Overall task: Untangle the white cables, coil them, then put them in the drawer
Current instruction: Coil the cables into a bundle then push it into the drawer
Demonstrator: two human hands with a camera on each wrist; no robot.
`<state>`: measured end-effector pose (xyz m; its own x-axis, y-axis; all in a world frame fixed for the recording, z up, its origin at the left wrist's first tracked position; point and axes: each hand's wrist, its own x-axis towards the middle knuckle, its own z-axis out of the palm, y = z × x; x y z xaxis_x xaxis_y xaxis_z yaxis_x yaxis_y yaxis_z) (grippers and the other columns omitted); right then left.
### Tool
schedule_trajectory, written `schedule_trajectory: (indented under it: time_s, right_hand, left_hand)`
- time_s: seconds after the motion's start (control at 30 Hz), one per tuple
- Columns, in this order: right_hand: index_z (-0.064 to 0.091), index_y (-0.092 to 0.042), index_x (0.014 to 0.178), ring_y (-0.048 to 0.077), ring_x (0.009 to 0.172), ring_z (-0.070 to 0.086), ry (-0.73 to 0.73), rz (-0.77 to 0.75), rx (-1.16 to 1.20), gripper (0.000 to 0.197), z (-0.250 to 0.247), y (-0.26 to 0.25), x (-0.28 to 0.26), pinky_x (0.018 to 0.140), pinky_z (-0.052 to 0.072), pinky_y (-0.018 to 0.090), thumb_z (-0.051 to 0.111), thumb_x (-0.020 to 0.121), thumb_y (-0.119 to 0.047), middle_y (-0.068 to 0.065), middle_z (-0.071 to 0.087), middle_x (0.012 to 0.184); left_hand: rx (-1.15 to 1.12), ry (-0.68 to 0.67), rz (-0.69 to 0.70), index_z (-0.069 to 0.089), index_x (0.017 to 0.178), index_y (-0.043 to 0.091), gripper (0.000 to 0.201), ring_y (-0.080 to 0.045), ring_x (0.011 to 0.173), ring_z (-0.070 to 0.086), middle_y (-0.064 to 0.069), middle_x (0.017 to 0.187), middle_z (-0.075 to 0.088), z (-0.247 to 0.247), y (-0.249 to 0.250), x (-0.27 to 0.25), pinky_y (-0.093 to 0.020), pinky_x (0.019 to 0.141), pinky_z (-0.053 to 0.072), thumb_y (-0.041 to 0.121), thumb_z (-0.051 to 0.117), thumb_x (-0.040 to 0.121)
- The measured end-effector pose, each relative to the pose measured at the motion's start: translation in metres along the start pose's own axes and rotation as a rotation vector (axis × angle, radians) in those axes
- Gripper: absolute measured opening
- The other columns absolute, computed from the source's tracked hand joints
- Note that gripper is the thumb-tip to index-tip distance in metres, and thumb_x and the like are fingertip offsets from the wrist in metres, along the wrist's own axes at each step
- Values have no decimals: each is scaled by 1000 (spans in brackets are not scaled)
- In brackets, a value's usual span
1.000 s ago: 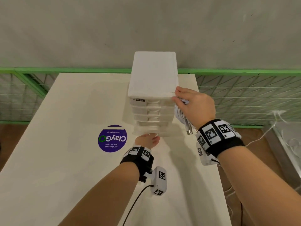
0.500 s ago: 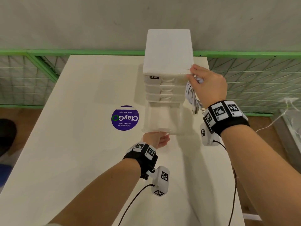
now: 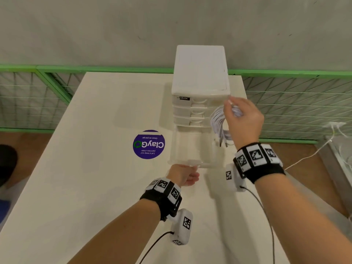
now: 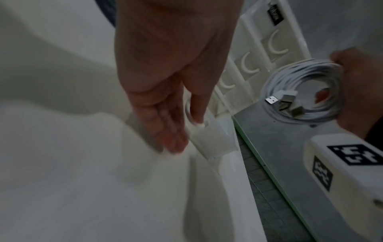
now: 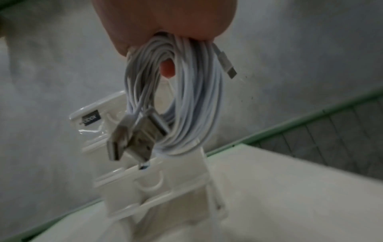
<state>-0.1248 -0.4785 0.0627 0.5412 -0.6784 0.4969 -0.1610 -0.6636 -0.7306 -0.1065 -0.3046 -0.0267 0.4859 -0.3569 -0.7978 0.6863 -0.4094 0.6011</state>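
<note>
A white drawer unit (image 3: 199, 77) stands at the table's far edge with its bottom drawer (image 3: 192, 149) pulled out and nothing in it. My left hand (image 3: 187, 173) pinches the drawer's front handle (image 4: 209, 137), thumb in the recess and the other fingers below it. My right hand (image 3: 231, 109) holds a coil of white cables (image 3: 219, 122) beside the unit's right front corner, above the drawer's right side. USB plugs (image 5: 128, 140) dangle from the coil (image 5: 186, 101), which hangs from my curled fingers (image 5: 167, 68). In the left wrist view the coil (image 4: 300, 91) hangs to the right of the unit.
A purple round sticker (image 3: 149, 144) lies on the cream table (image 3: 85, 168) left of the drawer. Green-framed wire fencing (image 3: 295, 103) runs behind the table. The three upper drawers (image 3: 182, 111) are closed. A loose white cable (image 3: 308, 155) trails off to the right.
My left hand has pulled the bottom drawer out towards me. My right hand has left the unit's top corner and come down a little with the coil.
</note>
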Motion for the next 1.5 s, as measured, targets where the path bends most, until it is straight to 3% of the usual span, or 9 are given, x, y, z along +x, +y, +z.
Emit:
schedule_trajectory:
  time_s: [0.13,0.43,0.53,0.63,0.73,1.03,1.2,1.3,1.5]
  right_hand:
    - [70,-15,94,11,82,62,-93,374,224,20,28,2,-26,81,54,32,62,88,-32,-3,67,88]
    - [64,-2,88,20,49,53,-315,773,204,45,85,37,-51,59,43,31,42,96,-41,10,59,57]
    - [65,-3,98,22,56,57,-406,737,136,44,92,41,-50,63,44,29,35,99,-36,12,64,69]
    - [64,-2,105,31,87,61,-473,664,-20,43,93,39,-45,77,41,31,29,102,-28,18,66,100]
    - [60,3,103,34,102,57,-575,559,-147,40,91,34,-39,78,35,28,28,101,-20,23,62,110]
    - [27,-4,145,23,144,17,-794,148,-305,58,61,44,-78,114,11,18,46,91,-5,10,23,154]
    - [4,-7,148,11,144,-11,-914,-28,-306,73,41,43,-99,113,-10,16,8,93,-54,0,-9,155]
    - [1,-7,148,13,144,-14,-965,-51,-355,78,40,44,-97,114,-11,19,-6,86,-52,5,-9,157]
    - [-10,-6,142,25,143,-16,-1017,-200,-596,93,45,51,-103,116,-16,31,-35,70,-59,15,-11,156]
  left_hand:
    - [267,-122,142,64,77,5,20,-13,47,59,-8,67,66,-17,15,-14,-21,47,49,19,62,91]
    - [765,298,844,54,73,15,17,-9,62,46,5,70,50,-16,37,-14,-21,59,36,19,58,89]
    - [1024,317,898,53,125,9,36,-28,119,46,-14,131,47,-7,34,0,-37,100,40,26,51,94]
    - [1284,220,727,13,152,13,70,-33,147,3,-16,160,0,2,28,14,-44,118,8,49,8,92]
    - [1320,177,655,2,152,11,91,-34,147,-5,-13,160,-10,7,21,31,-43,118,5,52,-13,73]
    - [1377,210,642,13,152,12,58,-34,148,-1,-12,160,-9,8,22,41,-44,118,7,37,13,100]
    - [1115,280,687,38,144,18,51,-33,141,21,-19,154,20,9,32,41,-37,116,22,13,44,94]
    - [1014,336,880,56,131,16,38,-27,131,34,-12,141,43,10,39,38,-32,110,31,10,48,94]
    - [1216,190,833,49,136,10,49,-24,141,22,-10,152,29,-1,41,36,-31,117,16,9,51,87]
